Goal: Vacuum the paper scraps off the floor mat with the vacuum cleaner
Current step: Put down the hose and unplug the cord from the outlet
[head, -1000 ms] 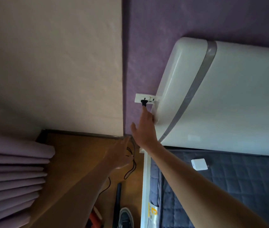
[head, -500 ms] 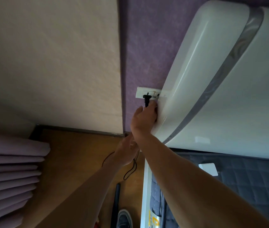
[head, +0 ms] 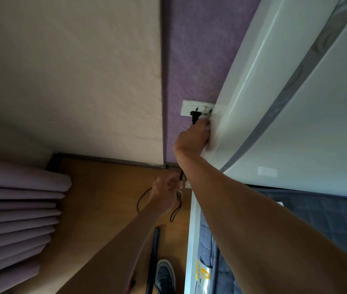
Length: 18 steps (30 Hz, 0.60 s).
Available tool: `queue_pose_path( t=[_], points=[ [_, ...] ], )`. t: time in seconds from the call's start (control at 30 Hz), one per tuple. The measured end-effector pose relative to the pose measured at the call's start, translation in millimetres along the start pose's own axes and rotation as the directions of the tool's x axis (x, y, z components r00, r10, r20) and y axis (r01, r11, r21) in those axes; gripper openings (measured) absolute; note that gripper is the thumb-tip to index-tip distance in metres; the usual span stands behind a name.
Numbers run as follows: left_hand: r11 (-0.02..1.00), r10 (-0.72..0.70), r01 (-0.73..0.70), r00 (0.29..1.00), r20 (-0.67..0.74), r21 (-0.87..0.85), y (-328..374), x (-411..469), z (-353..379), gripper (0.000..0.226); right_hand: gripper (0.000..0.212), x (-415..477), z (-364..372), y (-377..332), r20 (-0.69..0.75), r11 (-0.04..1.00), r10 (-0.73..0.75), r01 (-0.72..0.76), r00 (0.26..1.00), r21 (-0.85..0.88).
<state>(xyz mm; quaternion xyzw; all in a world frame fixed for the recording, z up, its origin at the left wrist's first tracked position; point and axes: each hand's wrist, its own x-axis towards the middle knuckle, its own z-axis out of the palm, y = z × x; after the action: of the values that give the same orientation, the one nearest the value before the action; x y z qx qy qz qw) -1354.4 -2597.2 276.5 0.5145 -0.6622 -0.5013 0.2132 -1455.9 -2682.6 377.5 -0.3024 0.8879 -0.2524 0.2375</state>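
Observation:
A black plug [head: 195, 116] sits in a white wall socket [head: 187, 109] on the purple wall. My right hand [head: 193, 137] is closed just below the plug, gripping the cord where it leaves it. My left hand [head: 165, 193] is lower, near the floor corner, closed on the black power cord [head: 142, 197], which loops over the wooden floor. The vacuum's black tube [head: 153, 255] lies on the floor below. No floor mat or paper scraps are in view.
A white headboard [head: 274, 102] with a grey stripe leans against the socket's right edge. A bed with a dark quilted cover [head: 327, 219] fills the right. Purple curtain folds [head: 16, 209] hang at left. A dark shoe [head: 165, 276] stands beside the tube.
The view has closed in on the socket. My right hand went from fingertips on the plug to a closed grip just under it. My left hand rose slightly with the cord.

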Motion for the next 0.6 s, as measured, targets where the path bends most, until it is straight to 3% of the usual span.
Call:
queue_pose_path(
  t=[0.17,0.33,0.6],
  points=[
    [0.998,-0.018,0.018,1.0,-0.004,-0.058,4.5,-7.2,0.3,0.022,0.045,1.5,-4.1,-6.2,-0.044,0.996,0.04,-0.043,0.998,-0.076],
    [0.993,-0.092,0.098,0.992,0.081,-0.065,-3.7,-19.0,1.2,0.021,0.048,-14.8,-2.9,1.1,-0.007,0.998,0.059,-0.058,0.998,0.014],
    [0.982,-0.179,0.185,0.978,0.111,-0.044,-35.9,-69.3,-1.1,0.024,0.019,-53.4,21.7,55.3,-0.013,0.993,0.038,-0.036,0.999,0.113]
  ],
)
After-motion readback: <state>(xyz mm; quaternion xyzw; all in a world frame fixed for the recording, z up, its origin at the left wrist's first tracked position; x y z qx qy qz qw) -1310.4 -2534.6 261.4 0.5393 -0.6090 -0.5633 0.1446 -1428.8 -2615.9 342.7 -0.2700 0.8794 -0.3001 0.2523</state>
